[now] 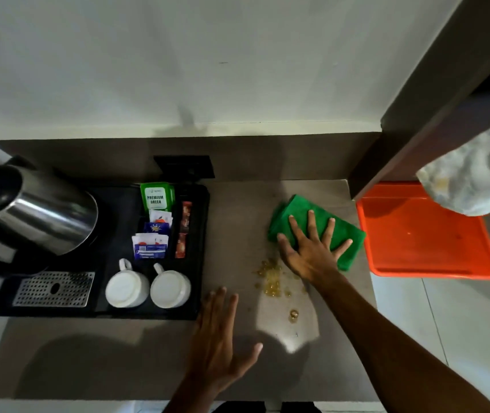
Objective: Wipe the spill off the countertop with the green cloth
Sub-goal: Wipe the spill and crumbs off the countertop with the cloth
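A folded green cloth (306, 214) lies on the grey-brown countertop (118, 347) at the right. My right hand (309, 248) is pressed flat on the cloth with its fingers spread. Just in front of that hand, a spill (272, 277) of yellowish droplets dots the counter, with one stray drop (293, 315) nearer me. My left hand (220, 338) rests flat on the counter, left of the spill, fingers apart and holding nothing.
A black tray (199, 263) on the left holds a steel kettle (38, 216), two upturned white cups (148, 289), tea sachets (156, 198) and a metal drip grate (54, 289). An orange tray (425, 234) sits beyond the counter's right edge, under a brown cabinet (416, 120).
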### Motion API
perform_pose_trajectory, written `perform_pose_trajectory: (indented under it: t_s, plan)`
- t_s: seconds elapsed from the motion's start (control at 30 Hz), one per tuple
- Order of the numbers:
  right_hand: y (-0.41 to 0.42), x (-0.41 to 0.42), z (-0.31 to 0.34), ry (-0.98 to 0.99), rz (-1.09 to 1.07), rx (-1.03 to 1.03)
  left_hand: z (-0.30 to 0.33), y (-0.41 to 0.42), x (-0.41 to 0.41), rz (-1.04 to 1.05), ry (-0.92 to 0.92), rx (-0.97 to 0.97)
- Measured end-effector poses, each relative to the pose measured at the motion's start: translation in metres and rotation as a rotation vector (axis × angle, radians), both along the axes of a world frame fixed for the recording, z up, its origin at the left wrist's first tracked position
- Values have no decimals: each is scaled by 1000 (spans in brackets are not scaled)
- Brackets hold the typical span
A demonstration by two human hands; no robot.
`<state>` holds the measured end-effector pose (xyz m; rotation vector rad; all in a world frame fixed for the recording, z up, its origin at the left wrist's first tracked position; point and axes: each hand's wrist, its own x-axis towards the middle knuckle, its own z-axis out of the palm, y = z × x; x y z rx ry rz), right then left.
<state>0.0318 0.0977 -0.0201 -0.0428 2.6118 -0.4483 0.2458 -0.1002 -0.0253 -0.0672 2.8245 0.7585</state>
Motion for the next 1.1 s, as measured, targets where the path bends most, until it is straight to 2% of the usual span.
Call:
perform_pose_trajectory:
  t_s: [0.17,0.33,0.43,0.53,0.6,0.67,0.77,0.87,0.93,0.97,1.1]
  plan:
    - [-8,-17,-15,63,-80,104,-12,-19,19,-70,50,16]
    - [-61,-79,-20,110,-7,143,-22,-26,28,-57,64,52]
    - [-91,-56,-20,135,196,173,-22,-26,28,-54,62,40]
    - [-65,-13,-23,176,445,173,-20,-26,27,-54,61,42]
    - [-37,-21,-22,150,420,167,-21,-26,28,-53,64,45]
    - [-28,-47,-24,137,308,174,-24,-25,28,-54,63,48]
    - [-57,-70,-24,141,152,169,-27,-26,28,-50,66,49]
    - [-78,-36,-23,154,332,135,-22,-25,27,-48,61,53]
    - [-55,-7,-22,140,513,130,-20,-25,27,-55,53,38]
    - [-36,-1,-21,137,537,136,-21,-25,27,-58,55,28]
    - [10,-43,-22,118,276,127,-25,-26,31,-63,67,29]
